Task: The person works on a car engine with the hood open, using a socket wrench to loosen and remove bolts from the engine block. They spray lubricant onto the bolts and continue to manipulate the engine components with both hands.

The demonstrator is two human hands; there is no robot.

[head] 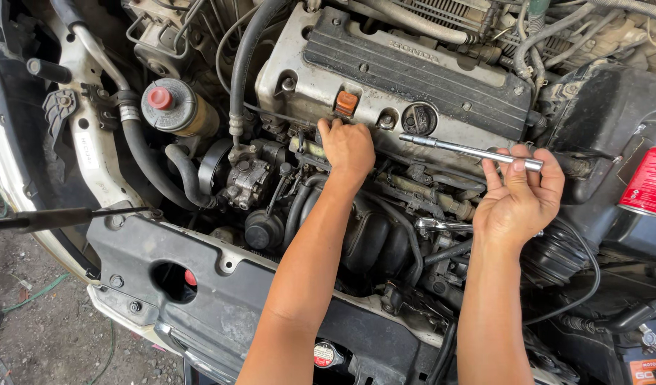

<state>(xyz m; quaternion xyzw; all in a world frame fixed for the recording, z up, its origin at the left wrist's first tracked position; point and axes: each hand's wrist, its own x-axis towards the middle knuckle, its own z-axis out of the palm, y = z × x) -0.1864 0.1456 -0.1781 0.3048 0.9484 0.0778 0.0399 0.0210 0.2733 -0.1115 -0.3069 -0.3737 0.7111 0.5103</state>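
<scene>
One silver-grey aluminium engine cover with a dark ribbed centre panel (413, 68) fills the open bay, above one black plastic front panel (221, 299). Two bare hands work over it. The left hand (347, 146) presses curled fingers against the cover's lower edge, just below one small orange clip (346, 103); what it grips cannot be told. The right hand (519, 196) pinches one long chrome steel extension bar (470, 151), its long axis nearly level, pointing left toward one round black oil filler cap (419, 119).
</scene>
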